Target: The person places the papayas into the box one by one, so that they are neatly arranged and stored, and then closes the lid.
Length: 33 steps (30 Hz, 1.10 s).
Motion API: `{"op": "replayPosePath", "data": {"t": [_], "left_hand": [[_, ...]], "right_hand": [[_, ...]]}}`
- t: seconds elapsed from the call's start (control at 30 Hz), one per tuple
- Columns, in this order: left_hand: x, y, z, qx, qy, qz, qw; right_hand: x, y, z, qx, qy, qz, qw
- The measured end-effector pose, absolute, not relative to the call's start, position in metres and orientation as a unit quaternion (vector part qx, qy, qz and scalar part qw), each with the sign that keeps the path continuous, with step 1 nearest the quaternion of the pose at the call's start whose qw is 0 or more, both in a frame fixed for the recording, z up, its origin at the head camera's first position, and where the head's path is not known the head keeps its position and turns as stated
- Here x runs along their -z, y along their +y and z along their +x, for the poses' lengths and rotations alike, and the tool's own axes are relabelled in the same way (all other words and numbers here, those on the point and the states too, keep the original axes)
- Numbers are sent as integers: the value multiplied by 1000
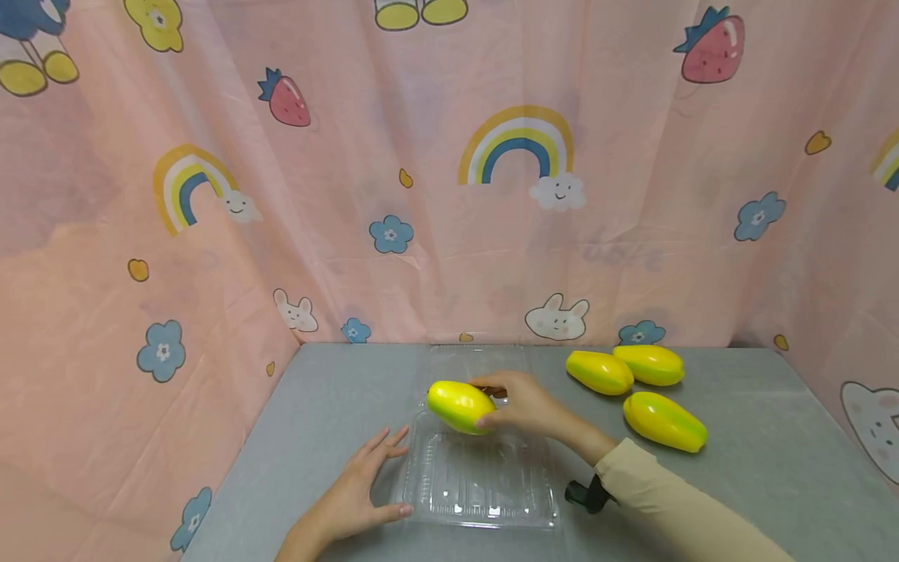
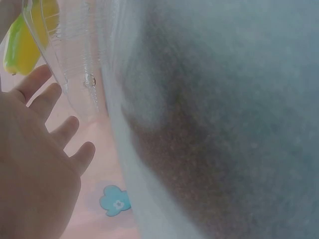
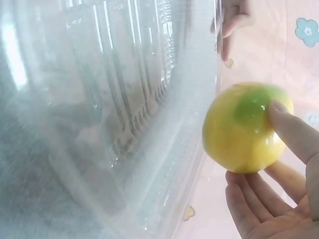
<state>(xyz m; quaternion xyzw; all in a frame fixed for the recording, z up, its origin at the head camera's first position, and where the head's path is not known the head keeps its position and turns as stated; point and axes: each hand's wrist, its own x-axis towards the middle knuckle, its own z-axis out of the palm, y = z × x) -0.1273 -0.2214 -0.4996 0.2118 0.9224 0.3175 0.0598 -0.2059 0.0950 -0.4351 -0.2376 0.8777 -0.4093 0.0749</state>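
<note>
My right hand [image 1: 523, 402] holds a yellow-green papaya [image 1: 460, 406] by one end, over the far part of a clear plastic clamshell box [image 1: 485, 476]. In the right wrist view the thumb lies on one side of the papaya [image 3: 244, 129], with the other fingers beneath it. The box lies with its lid [image 1: 477, 359] folded back toward the wall. My left hand [image 1: 354, 484] is beside the left edge of the box, fingers spread and holding nothing. Whether its thumb touches the box, I cannot tell. Three more papayas [image 1: 663, 421] lie to the right.
A black object [image 1: 590, 495], perhaps part of the wrist camera mount, shows by the right sleeve [image 1: 674, 492]. The grey table [image 1: 281, 437] meets a pink printed curtain [image 1: 435, 273] at the back and on both sides.
</note>
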Motion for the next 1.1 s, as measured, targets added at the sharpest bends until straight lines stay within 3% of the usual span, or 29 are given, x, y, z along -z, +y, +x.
{"op": "replayPosePath", "data": {"t": [1.1], "left_hand": [[502,-222,-124,-321,920,220,51]], "right_hand": [[458,64,-204,425,857,-273,97]]}}
